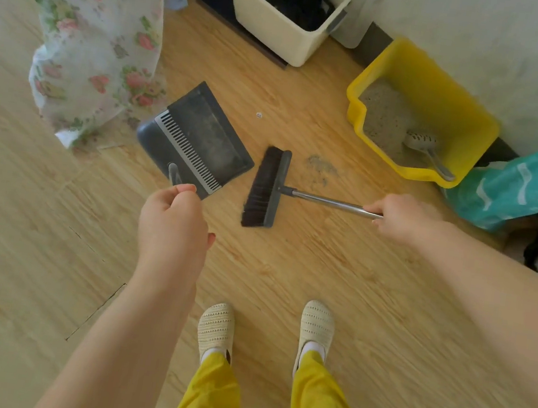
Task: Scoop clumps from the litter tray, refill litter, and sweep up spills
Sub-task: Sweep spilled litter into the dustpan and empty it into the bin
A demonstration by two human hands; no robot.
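Observation:
My left hand [173,221] is closed around the handle of a dark grey dustpan [197,138] that rests on the wood floor. My right hand [404,217] grips the metal pole of a broom [268,188], whose black bristles lie just right of the dustpan. A small patch of spilled grey litter [321,168] lies on the floor right of the broom head. The yellow litter tray [422,114] stands against the wall at the right, holding grey litter, with a grey scoop [424,146] lying in it.
A cream bin [284,12] with a dark liner stands at the back on a black mat. A teal litter bag [522,184] sits right of the tray. A floral curtain [88,29] hangs at the left. My slippered feet [263,334] stand below.

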